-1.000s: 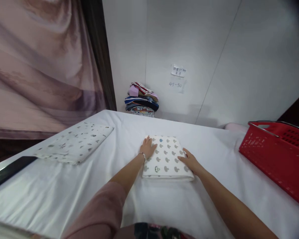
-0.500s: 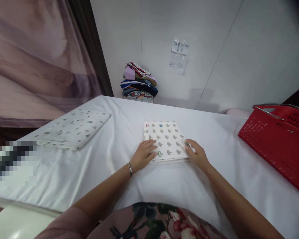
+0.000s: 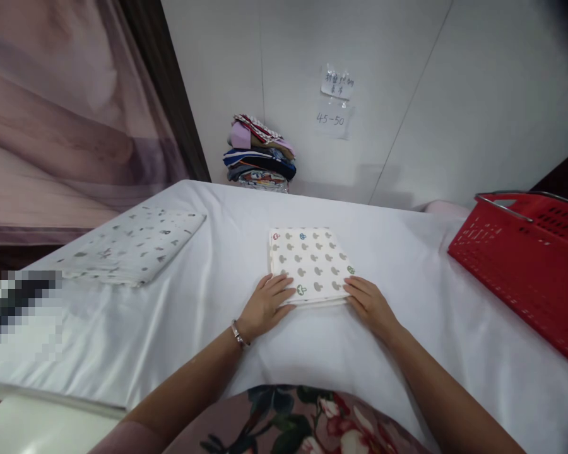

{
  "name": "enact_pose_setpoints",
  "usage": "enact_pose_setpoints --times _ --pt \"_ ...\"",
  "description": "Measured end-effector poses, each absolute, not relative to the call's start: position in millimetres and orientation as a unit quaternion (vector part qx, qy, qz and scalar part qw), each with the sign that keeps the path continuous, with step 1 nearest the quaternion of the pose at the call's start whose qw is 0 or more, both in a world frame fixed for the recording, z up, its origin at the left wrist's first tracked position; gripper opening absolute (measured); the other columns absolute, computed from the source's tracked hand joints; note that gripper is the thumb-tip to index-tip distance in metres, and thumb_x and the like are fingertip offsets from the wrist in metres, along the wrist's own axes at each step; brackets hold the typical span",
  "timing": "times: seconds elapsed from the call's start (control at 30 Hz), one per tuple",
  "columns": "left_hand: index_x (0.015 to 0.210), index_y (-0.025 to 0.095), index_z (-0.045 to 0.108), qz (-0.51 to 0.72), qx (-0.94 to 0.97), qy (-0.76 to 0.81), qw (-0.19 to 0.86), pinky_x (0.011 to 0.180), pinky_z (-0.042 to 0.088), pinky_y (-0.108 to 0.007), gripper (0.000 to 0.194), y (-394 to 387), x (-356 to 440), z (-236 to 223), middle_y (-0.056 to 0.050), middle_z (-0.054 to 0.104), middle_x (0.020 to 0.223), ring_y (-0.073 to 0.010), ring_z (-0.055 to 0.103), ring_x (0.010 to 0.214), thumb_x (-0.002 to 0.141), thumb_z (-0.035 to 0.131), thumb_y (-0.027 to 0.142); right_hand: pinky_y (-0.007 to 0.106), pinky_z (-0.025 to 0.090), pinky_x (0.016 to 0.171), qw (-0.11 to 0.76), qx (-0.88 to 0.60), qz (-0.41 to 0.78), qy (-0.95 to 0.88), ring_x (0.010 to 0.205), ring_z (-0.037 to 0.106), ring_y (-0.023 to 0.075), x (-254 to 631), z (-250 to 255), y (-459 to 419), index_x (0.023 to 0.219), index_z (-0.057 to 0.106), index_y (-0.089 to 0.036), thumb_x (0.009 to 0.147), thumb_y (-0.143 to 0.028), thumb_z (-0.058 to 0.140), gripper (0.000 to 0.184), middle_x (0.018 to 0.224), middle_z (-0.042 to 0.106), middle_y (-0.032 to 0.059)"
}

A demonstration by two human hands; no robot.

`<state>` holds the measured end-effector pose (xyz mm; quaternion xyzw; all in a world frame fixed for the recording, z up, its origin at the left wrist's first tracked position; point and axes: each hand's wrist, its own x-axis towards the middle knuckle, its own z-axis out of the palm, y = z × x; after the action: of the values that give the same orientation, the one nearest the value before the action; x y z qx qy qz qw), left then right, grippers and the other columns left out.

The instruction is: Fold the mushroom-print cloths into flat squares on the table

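A folded white cloth [image 3: 310,260] printed with mushrooms, mostly grey with a few in red, blue and green outline, lies flat on the white-covered table [image 3: 383,252]. On its near left corner rests my left hand [image 3: 266,304], fingers stretched out and touching the fabric, a metal bracelet [image 3: 239,334] at the wrist. My right hand [image 3: 369,304] lies at the near right corner, its fingers extended over the edge. Neither hand grips the cloth. Farther left is another folded white cloth [image 3: 132,246] with small scattered prints.
A red plastic basket [image 3: 511,271] with a metal handle stands on the right. Against the wall behind the table is a stack of folded fabrics [image 3: 260,154]. Paper notes [image 3: 334,118] are taped to the wall, and a pinkish curtain [image 3: 76,126] hangs at the left.
My right hand has slid toward me, from the cloth's right edge to its near right corner. My left hand has shifted slightly down along the near left corner. The camera view has moved a little.
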<state>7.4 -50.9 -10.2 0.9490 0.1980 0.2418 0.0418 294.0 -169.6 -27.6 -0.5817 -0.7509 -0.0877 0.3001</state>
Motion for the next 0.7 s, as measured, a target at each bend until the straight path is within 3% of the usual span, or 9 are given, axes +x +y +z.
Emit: enact_pose_setpoints --times 0.2,0.4,0.7 --pt "0.107 0.022 0.057 0.263 0.945 0.19 0.05 0.1 0.029 -0.044 0.025 -52.8 9.1 -8.8 -0.005 0.057 0.117 -0.02 0.044 0.115 0.086 0.043 0.025 0.044 0.043 0.093 0.319 -0.577 -0.094 -0.746 0.114 0.047 0.0221 288.1 -23.2 -172.8 0.116 0.053 -0.024 0.086 -0.021 0.047 0.031 0.117 0.057 0.007" --pt "0.104 0.022 0.058 0.265 0.943 0.189 0.062 0.1 0.029 -0.045 0.025 -53.8 12.2 -9.1 -0.005 0.059 0.114 -0.0205 0.046 0.113 0.084 0.048 0.032 0.046 0.042 0.093 0.321 -0.584 -0.07 -0.743 0.114 0.047 0.0235 282.9 -20.7 -171.0 0.114 0.055 -0.024 0.086 -0.025 0.046 0.03 0.116 0.057 0.0072" --pt "0.097 0.023 0.061 0.286 0.934 0.202 0.075 0.102 0.028 -0.043 0.019 -54.8 18.6 -11.6 -0.003 0.061 0.108 -0.0173 0.049 0.108 0.084 0.046 0.023 0.045 0.042 0.091 0.334 -0.589 -0.064 -0.733 0.112 0.048 0.0226 281.1 -22.8 -168.9 0.109 0.058 -0.025 0.087 -0.023 0.044 0.027 0.114 0.059 0.0061"
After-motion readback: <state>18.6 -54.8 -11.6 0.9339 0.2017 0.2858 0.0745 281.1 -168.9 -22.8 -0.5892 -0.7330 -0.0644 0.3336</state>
